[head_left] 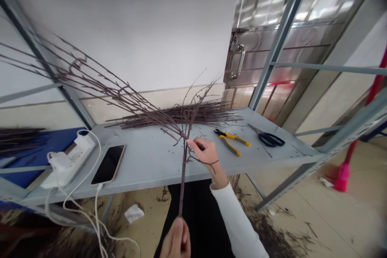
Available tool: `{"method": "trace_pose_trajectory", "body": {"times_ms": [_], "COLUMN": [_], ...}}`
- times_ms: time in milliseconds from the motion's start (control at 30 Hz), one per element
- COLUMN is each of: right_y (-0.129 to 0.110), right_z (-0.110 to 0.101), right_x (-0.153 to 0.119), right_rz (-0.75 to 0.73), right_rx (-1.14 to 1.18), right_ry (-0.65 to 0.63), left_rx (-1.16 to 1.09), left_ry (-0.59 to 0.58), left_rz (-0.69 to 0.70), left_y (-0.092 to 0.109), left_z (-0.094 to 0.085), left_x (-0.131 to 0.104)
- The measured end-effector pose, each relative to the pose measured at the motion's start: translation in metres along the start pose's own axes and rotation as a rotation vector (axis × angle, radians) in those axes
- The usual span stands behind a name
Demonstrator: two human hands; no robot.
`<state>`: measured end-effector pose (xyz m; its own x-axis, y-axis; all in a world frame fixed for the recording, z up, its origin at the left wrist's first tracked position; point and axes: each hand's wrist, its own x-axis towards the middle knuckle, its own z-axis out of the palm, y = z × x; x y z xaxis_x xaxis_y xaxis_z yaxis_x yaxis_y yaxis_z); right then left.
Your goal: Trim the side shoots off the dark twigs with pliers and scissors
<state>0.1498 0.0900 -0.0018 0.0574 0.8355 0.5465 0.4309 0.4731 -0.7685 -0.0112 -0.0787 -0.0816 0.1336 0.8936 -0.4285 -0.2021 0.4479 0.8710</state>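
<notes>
In the lower middle, my left hand (177, 238) is closed around the bottom end of a thin bundle of dark twigs (183, 177) that stands nearly upright and fans out at its top. My right hand (206, 154) pinches other long, branching twigs (133, 97) by their near end, against the bundle. Those twigs slant away to the upper left, past the shelf post. One small curved side twig (208, 163) passes in front of my right wrist. Behind both, a flat pile of twigs (151, 117) lies along the back of the grey shelf (145, 157).
Yellow-handled cutting pliers (234, 141) and dark-handled scissors (269, 138) lie to the right. On the left are a phone (109, 164) with a cable and a white power strip (71, 165). Metal posts (281, 36) frame the shelf. Twig scraps (272, 225) litter the floor.
</notes>
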Motion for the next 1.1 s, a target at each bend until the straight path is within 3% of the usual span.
{"method": "trace_pose_trajectory", "body": {"times_ms": [67,133,167,267,400,500,600,733,867,933,1100], "right_y": [-0.004,-0.006,-0.006,-0.002,0.004,0.008,0.011,0.014,0.015,0.015,0.014], "right_z": [-0.005,-0.006,-0.005,0.002,0.015,0.018,0.019,0.021,0.018,0.014,-0.002], "right_x": [-0.006,-0.013,-0.016,-0.025,-0.031,-0.033,-0.035,-0.037,-0.037,-0.036,-0.035], "right_rz": [-0.003,-0.005,-0.006,-0.005,0.014,0.043,0.070,0.092,0.121,0.142,0.225], "right_rx": [0.005,0.007,0.005,-0.011,-0.039,-0.049,-0.041,-0.012,0.002,0.003,-0.011], "right_ry": [-0.014,-0.031,-0.036,-0.039,-0.021,-0.004,0.007,0.021,0.066,0.094,0.211], "left_rx": [-0.021,-0.046,-0.056,-0.070,0.109,0.223,0.207,-0.021,-0.272,-0.298,-0.211], "left_ry": [-0.064,-0.269,-0.302,-0.183,0.041,0.100,0.028,-0.219,-0.434,-0.441,-0.254], "left_rz": [0.008,-0.013,-0.013,-0.020,-0.012,0.014,-0.026,-0.166,-0.234,-0.206,-0.115], "left_y": [0.006,0.015,0.019,0.032,0.047,0.054,0.055,0.058,0.066,0.068,0.065], "left_z": [0.004,0.008,0.009,0.012,0.018,0.025,0.030,0.026,0.021,0.025,0.044], "left_x": [0.020,0.037,0.044,0.051,0.047,0.050,0.061,0.069,0.060,0.051,0.027]}}
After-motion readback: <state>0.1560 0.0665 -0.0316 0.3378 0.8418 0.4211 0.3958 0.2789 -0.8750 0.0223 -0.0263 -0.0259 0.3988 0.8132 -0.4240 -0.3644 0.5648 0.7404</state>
